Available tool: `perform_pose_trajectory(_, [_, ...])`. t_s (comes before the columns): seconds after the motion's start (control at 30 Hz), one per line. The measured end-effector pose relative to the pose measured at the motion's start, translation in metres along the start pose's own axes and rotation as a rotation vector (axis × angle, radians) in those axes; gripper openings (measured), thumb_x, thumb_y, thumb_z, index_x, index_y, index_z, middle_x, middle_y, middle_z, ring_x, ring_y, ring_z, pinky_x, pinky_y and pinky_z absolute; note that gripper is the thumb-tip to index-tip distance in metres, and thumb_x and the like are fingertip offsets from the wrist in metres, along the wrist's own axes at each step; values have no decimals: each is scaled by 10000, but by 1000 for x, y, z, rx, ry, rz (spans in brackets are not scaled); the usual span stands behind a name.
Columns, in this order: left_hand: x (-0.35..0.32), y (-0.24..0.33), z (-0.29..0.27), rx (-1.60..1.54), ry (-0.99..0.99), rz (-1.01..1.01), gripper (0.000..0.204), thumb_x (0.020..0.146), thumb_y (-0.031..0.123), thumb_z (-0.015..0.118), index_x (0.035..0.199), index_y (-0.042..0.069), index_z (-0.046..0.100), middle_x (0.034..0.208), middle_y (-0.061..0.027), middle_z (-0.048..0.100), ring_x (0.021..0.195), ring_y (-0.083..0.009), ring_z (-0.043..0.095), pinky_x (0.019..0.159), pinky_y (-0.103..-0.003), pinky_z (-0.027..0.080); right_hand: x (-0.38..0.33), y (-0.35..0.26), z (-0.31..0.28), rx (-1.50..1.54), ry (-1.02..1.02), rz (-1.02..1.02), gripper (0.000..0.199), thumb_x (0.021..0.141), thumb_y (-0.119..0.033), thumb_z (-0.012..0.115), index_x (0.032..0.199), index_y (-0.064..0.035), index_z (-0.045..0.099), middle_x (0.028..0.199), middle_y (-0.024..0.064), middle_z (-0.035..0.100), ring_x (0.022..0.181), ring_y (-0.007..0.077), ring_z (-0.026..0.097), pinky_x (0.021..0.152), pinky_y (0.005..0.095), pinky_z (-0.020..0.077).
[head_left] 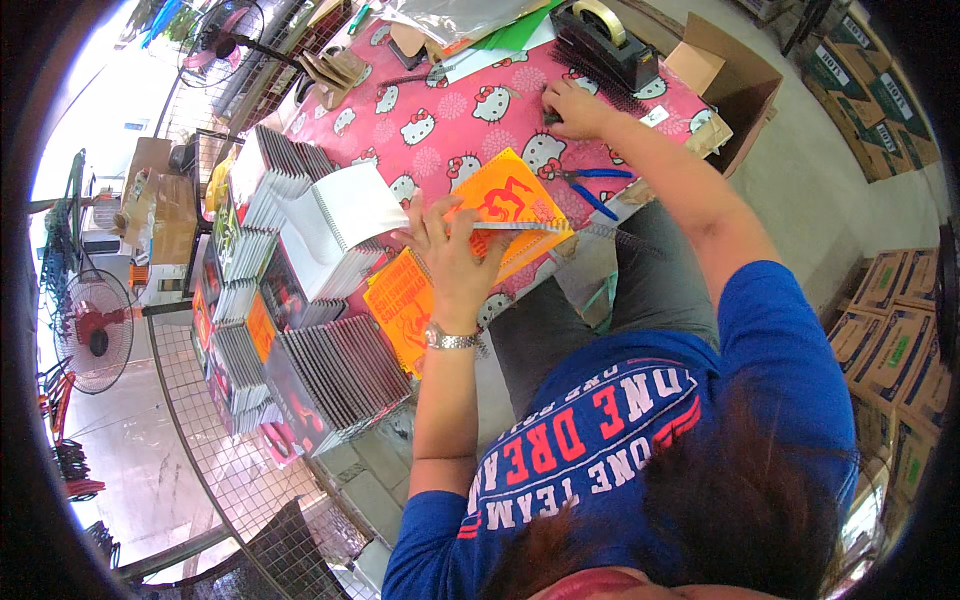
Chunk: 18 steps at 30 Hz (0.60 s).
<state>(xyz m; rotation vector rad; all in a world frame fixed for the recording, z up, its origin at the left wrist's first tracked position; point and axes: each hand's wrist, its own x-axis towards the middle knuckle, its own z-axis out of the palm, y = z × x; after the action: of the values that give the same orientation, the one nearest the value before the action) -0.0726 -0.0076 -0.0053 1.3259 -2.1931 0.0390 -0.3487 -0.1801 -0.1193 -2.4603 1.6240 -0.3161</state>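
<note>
My left hand (pixel 452 252) holds an orange-covered notebook (pixel 505 200) by its near edge, lifted off the pink patterned tablecloth (pixel 440 115). A second orange cover (pixel 400 305) lies under it. My right hand (pixel 572 108) reaches far across the table and pinches a small dark object beside a pile of black spiral binding coils (pixel 600 70). Blue-handled pliers (pixel 592 186) lie between the two hands. A silver watch sits on my left wrist.
Stacks of spiral-bound notebooks (pixel 320 370) fill the table's left side, one open with white pages (pixel 340 225). A tape dispenser (pixel 605 30) stands at the back. An open cardboard box (pixel 735 85) sits right of the table, more cartons (pixel 890 330) on the floor. Fans (pixel 95 330) stand at left.
</note>
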Motion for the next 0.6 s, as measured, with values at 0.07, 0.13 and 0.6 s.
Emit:
perform_pose_trajectory(0.07, [-5, 1, -7, 40, 12, 8, 435, 653, 270, 835, 968, 111, 581, 1179, -101, 505, 1306, -414, 314, 1077, -579, 195, -14, -43, -58, 481, -81, -66, 439, 804, -320, 702, 1145, -68, 590, 1105, 121, 556, 1090, 268, 518, 915, 393, 440])
perform_pose_trajectory(0.13, [-4, 7, -6, 13, 60, 23, 441, 607, 238, 837, 941, 99, 585, 1087, -92, 520, 1199, -372, 399, 1034, -543, 253, -43, -78, -93, 1278, -271, -247, 419, 816, -312, 708, 1129, -53, 607, 950, 58, 568, 926, 184, 530, 827, 334, 433])
perform_pose_trajectory(0.6, [-3, 3, -8, -48, 0, -13, 427, 562, 352, 849, 858, 135, 630, 994, -44, 535, 1091, -284, 479, 1074, -671, 104, -64, -118, -111, 1263, -675, -408, 370, 890, -395, 628, 1051, -62, 619, 937, 29, 477, 917, 146, 488, 819, 304, 396])
